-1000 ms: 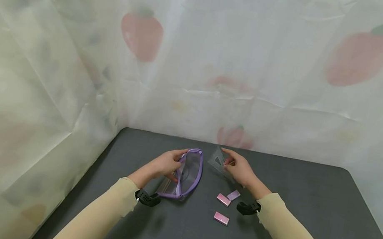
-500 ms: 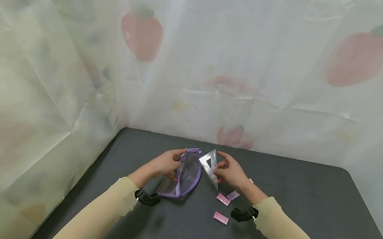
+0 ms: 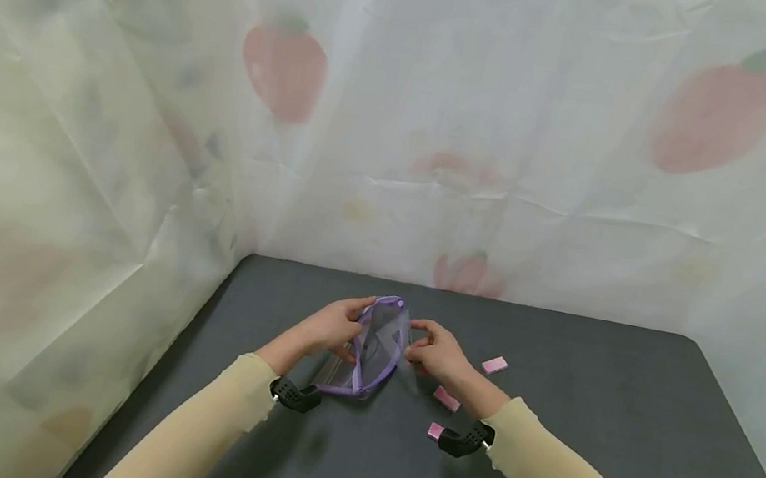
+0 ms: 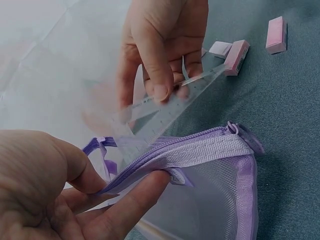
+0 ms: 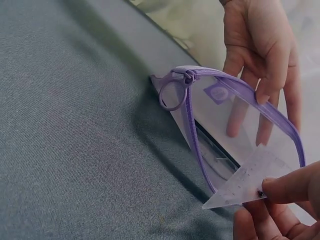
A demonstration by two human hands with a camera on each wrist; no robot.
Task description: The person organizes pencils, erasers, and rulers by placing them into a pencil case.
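Note:
My left hand (image 3: 336,327) pinches the near rim of a purple mesh zip pouch (image 3: 375,353) and holds its mouth open. In the left wrist view the thumb and fingers grip the zip edge (image 4: 200,150). My right hand (image 3: 434,354) pinches a clear triangular ruler (image 4: 170,107) just right of the pouch. The ruler's pointed corner (image 5: 235,192) sits at the pouch's open mouth, over the zip edge. A ring pull (image 5: 172,95) hangs at the zip's end.
Three small pink erasers (image 3: 494,365) (image 3: 446,398) (image 3: 435,430) lie on the dark grey table (image 3: 585,442) to the right of my right hand. A pale strawberry-print curtain (image 3: 449,115) closes off the back and left sides.
My right hand has carried the ruler leftwards from above the erasers to the pouch's mouth, uncovering one eraser. The left hand and pouch have stayed where they were.

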